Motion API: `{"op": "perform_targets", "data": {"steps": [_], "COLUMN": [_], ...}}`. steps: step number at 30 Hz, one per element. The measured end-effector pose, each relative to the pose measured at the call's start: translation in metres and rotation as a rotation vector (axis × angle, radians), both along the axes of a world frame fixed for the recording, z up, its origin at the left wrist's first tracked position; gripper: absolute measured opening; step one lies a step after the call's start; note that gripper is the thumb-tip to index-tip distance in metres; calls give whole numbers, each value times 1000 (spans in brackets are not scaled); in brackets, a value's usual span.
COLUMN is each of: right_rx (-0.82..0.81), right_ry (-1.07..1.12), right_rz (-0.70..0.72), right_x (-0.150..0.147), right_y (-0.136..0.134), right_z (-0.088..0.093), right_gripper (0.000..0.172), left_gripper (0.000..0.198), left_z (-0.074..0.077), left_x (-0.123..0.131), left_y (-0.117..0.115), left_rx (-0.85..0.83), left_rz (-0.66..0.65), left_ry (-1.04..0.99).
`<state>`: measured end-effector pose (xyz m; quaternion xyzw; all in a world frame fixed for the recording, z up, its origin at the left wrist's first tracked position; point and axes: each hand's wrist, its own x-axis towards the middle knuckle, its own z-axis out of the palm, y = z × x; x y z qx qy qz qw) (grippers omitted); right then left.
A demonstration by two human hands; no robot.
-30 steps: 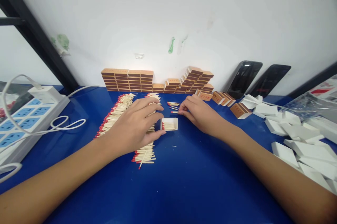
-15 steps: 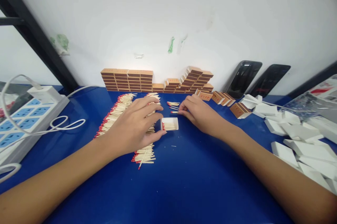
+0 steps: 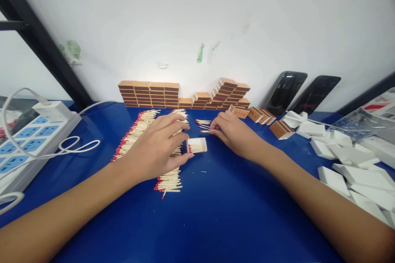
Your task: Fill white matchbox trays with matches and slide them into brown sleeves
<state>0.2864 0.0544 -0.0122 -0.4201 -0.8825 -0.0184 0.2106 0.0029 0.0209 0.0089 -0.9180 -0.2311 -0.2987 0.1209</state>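
My left hand (image 3: 156, 143) grips the left end of a small white matchbox tray (image 3: 200, 141) between thumb and forefinger. The tray is slightly turned on the table, with red-tipped matches (image 3: 197, 148) lying inside it. To its upper right, my right hand (image 3: 230, 131) has its fingertips closed on the plain end of a single match (image 3: 204, 131), whose red head points left. Several loose matches (image 3: 203, 122) lie just behind that one. Under and beside my left hand are two long heaps of matches, the left heap (image 3: 131, 141) and the nearer heap (image 3: 171, 180), partly hidden by the hand.
Brown matchboxes (image 3: 157, 94) are stacked along the wall, with a stepped stack (image 3: 226, 90) further right. Two phones (image 3: 285, 92) lean there. White trays (image 3: 364, 176) are piled at the right. A power strip (image 3: 31, 139) with white cables lies at the left.
The tray has shifted slightly left and turned a little, moving with my left thumb and forefinger. My right hand and its match have stayed in place.
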Motion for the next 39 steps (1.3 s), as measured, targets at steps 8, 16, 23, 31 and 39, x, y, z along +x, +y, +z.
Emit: {"op": "perform_targets", "data": {"steps": [8, 16, 23, 31, 39], "right_rx": [90, 154, 203, 101, 82], "right_ry": [-18, 51, 74, 1, 157], "right_rz": [-71, -57, 103, 122, 70], "right_x": [-1, -10, -24, -39, -22], "right_y": [-3, -11, -25, -37, -21], "right_z": [6, 15, 21, 18, 9], "right_gripper": [11, 10, 14, 15, 9], "left_gripper": [22, 22, 23, 20, 21], "left_z": [0, -1, -1, 0, 0], "left_x": [-1, -2, -1, 1, 1], "left_y": [1, 2, 2, 0, 0], "left_rx": [-19, -66, -53, -93, -90], "left_rz": [34, 93, 107, 62, 53], "left_ry": [-23, -31, -44, -76, -56]}}
